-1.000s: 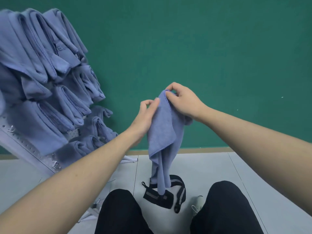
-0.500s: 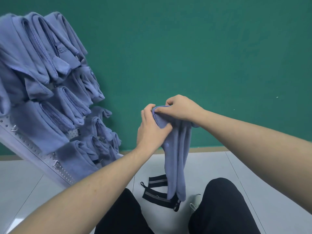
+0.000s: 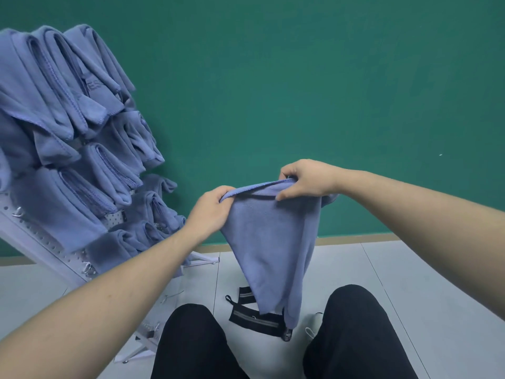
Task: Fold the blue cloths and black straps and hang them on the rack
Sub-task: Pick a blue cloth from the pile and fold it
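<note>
Head view: left hand [image 3: 210, 212] and right hand [image 3: 306, 179] grip blue cloth [image 3: 270, 242]; rack [image 3: 35, 236] holds folded cloths [image 3: 68, 119].

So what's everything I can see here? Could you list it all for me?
Blue cloth: one, blue, held up in the air by its top edge, hanging down.
Hung cloths: many, too overlapped to count, blue, folded on the rack at left.
Rack: one, white perforated board with metal hooks, leaning at left.
Black straps: count unclear, black with grey stripes, on the floor partly behind the held cloth.
Wall: green, behind.
Floor: pale grey tiles.
Legs: two, in black trousers, at bottom.
Left hand: grips the cloth's top left corner.
Right hand: grips the cloth's top edge.
</note>
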